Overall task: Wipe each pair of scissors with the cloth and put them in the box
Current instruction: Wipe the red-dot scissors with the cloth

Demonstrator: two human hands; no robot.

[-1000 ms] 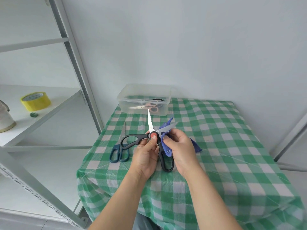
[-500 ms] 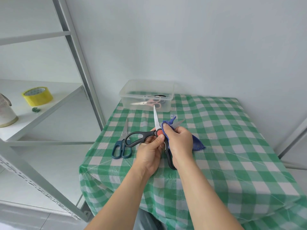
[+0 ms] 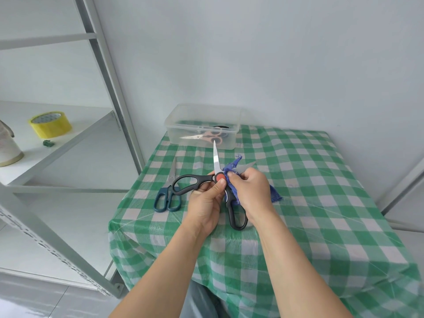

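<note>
Black-handled scissors (image 3: 195, 181) with a red pivot are spread open above the table. My left hand (image 3: 206, 203) pinches them near the pivot. My right hand (image 3: 251, 191) grips a blue cloth (image 3: 231, 171) wrapped round the right blade, whose tip sticks out beyond the cloth. The other blade points up toward a clear plastic box (image 3: 203, 111) at the table's far edge; pink-handled scissors (image 3: 206, 136) lie inside it. Dark blue scissors (image 3: 168, 193) lie on the table left of my hands.
A green and white checked cloth covers the table (image 3: 321, 203), which stands against a white wall. A grey metal shelf (image 3: 57, 152) on the left carries a yellow tape roll (image 3: 50, 125) and a white object at the frame's edge.
My right hand has slid the blue cloth a little along the right blade, near the pivot. The head camera has shifted slightly. The left hand keeps the same hold.
</note>
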